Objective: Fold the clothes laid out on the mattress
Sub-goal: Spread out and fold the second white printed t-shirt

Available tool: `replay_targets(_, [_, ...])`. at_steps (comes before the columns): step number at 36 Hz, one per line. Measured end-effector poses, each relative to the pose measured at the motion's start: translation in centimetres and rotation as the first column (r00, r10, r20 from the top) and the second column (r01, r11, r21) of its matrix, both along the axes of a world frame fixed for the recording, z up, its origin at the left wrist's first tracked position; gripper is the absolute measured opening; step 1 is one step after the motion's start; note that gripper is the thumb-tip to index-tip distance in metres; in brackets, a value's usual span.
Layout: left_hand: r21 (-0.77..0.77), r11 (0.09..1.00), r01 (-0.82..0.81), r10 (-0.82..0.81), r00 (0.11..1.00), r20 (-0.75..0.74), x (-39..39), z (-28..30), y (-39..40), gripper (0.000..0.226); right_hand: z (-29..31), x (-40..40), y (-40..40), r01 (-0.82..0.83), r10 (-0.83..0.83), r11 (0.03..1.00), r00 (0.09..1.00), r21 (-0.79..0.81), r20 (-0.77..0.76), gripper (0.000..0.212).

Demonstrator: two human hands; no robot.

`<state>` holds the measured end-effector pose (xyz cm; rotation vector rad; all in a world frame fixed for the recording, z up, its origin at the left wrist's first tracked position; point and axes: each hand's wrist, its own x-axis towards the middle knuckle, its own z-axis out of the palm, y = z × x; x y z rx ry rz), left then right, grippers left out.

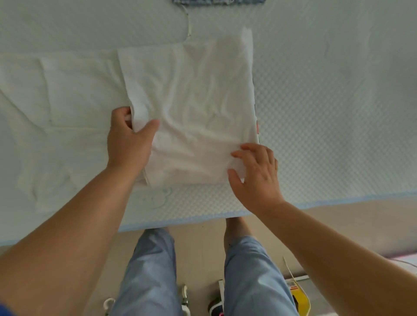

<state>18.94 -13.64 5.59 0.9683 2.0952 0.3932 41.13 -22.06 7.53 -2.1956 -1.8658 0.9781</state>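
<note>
Evidently midway: the white shirt (191, 101) on the desk (338, 90) is part-folded, left hand (129, 137) gripping its 8 o'clock edge, right hand (255, 171) pinching its 5 o'clock corner; denim (216, 1) at 12 o'clock waits.

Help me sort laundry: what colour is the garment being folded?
The garment is white; head view.

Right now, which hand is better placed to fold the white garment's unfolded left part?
Likely left: the left hand grips the white garment beside that part; the right hand is at the opposite corner.
</note>
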Motion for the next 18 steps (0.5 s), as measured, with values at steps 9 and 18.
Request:
replay_targets(9, [-0.038, 0.999, -0.033, 0.034, 0.999, 0.022, 0.3, -0.1, -4.0, 0.048, -0.9, -0.2, 7.4, 0.493, -0.517, 0.851, 0.848, -0.181, -0.118, 0.058])
replay_targets(18, [0.102, 0.994, -0.030, 0.029, 1.000, 0.004, 2.7, -0.7, -1.0, 0.042, -3.3, 1.9, 10.0, 0.541, -0.556, 0.830, 0.821, -0.140, -0.127, 0.023])
